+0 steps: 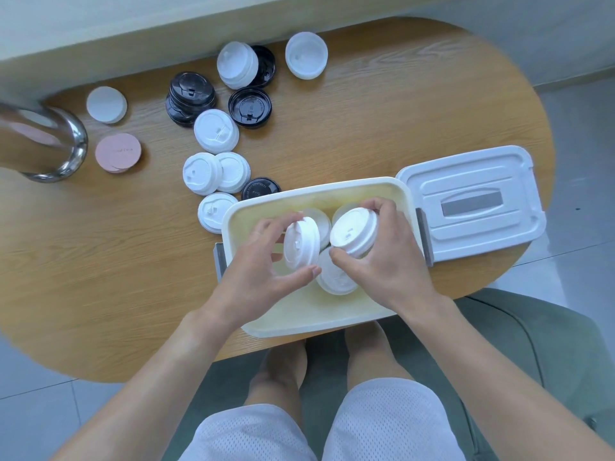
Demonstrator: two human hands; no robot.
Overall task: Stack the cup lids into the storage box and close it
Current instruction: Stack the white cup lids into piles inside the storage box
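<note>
An open cream storage box stands at the table's near edge. Over it my left hand grips a small stack of white cup lids, tilted on edge. Beside it my right hand grips another tilted stack of white lids. More white lids lie on the box floor beneath both hands. The box's white lid with a grey handle lies flat to the right. Loose white lids and black lids are scattered on the table behind the box.
The wooden table has a rounded right end. A metal-rimmed glass vessel stands at far left, with a pink disc and a white disc near it. My knees and a green chair are below the table edge.
</note>
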